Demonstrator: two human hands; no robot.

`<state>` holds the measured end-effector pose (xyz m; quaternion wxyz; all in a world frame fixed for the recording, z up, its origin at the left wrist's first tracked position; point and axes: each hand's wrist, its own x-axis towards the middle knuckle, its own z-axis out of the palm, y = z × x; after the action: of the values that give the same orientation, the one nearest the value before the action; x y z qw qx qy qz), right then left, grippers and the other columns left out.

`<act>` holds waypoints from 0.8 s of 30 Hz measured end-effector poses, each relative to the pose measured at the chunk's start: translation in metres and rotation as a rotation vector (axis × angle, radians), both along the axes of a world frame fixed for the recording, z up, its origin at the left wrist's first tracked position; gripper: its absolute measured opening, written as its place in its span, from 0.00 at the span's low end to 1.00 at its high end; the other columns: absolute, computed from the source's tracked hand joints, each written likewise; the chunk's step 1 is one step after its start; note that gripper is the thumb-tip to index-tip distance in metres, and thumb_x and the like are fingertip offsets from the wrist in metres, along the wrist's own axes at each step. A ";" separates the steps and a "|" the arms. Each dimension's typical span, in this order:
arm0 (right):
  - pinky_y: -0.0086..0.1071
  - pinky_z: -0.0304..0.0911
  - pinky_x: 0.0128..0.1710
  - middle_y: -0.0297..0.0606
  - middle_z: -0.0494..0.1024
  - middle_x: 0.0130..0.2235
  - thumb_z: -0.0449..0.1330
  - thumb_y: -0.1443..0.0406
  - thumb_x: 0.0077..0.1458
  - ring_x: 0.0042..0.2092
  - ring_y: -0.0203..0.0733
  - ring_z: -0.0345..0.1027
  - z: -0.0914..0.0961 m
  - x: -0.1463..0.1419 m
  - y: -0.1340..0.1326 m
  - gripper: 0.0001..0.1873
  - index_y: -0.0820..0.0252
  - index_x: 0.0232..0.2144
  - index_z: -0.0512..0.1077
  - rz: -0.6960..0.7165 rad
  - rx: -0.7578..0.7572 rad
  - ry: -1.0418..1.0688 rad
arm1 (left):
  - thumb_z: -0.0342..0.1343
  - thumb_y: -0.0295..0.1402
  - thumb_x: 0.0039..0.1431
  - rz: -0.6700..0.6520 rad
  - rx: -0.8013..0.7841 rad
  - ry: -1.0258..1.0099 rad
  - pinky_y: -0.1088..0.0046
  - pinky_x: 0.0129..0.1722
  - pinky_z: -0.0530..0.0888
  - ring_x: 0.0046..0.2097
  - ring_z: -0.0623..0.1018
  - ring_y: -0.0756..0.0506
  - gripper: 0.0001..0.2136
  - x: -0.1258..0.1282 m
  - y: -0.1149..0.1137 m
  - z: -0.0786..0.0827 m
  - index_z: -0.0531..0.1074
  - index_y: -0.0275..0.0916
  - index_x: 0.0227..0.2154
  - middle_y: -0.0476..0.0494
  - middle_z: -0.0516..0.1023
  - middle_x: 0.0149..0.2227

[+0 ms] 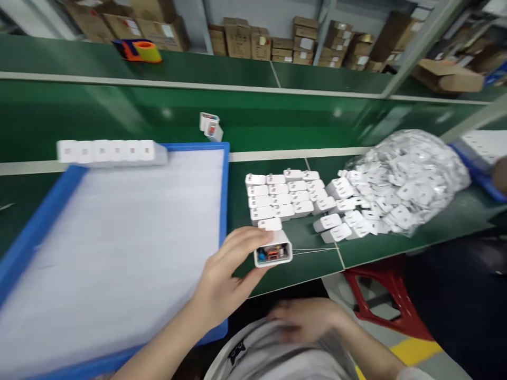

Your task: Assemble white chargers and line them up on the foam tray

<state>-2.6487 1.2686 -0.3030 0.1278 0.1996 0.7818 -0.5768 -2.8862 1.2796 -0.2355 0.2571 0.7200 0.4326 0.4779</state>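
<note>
My left hand (229, 269) is closed around a white charger housing (274, 252) whose open end shows a circuit board with coloured parts. It holds the housing just above the green bench's near edge, right of the blue tray (225, 179). My right hand (304, 319) rests low against my grey shirt, blurred by motion, so its fingers are hard to read. Behind the held housing, several white charger caps (283, 194) lie in neat rows on the bench.
A clear bag heaped with white caps (407, 179) lies at the right, with loose ones spilling out. A row of white chargers (106, 152) stands at the tray's far edge. One open charger (209, 125) sits on the conveyor. A red stool (388, 295) stands below the bench.
</note>
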 end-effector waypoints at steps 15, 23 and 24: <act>0.52 0.71 0.49 0.45 0.82 0.47 0.57 0.55 0.58 0.52 0.59 0.74 0.033 0.202 0.132 0.18 0.57 0.44 0.80 -0.909 1.146 -0.220 | 0.65 0.34 0.61 -0.070 -0.600 -0.461 0.69 0.50 0.82 0.48 0.81 0.45 0.12 0.007 0.001 0.011 0.75 0.45 0.46 0.43 0.77 0.53; 0.42 0.67 0.32 0.45 0.81 0.33 0.61 0.52 0.57 0.34 0.52 0.75 0.024 0.224 0.158 0.17 0.56 0.38 0.80 -0.773 1.291 -0.057 | 0.66 0.29 0.57 -0.171 -0.549 -0.556 0.67 0.52 0.81 0.50 0.82 0.42 0.15 0.009 0.002 0.015 0.78 0.38 0.49 0.37 0.80 0.51; 0.39 0.65 0.28 0.43 0.81 0.31 0.63 0.50 0.56 0.32 0.49 0.74 0.022 0.228 0.164 0.16 0.54 0.35 0.80 -0.756 1.306 -0.005 | 0.66 0.28 0.57 -0.188 -0.536 -0.565 0.66 0.52 0.81 0.49 0.82 0.43 0.16 0.009 0.001 0.014 0.78 0.37 0.48 0.36 0.80 0.51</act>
<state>-2.4207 1.4325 -0.2809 -0.2213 0.4907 0.8428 0.0000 -2.8768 1.2810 -0.2210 0.5874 0.5042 0.3864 0.5014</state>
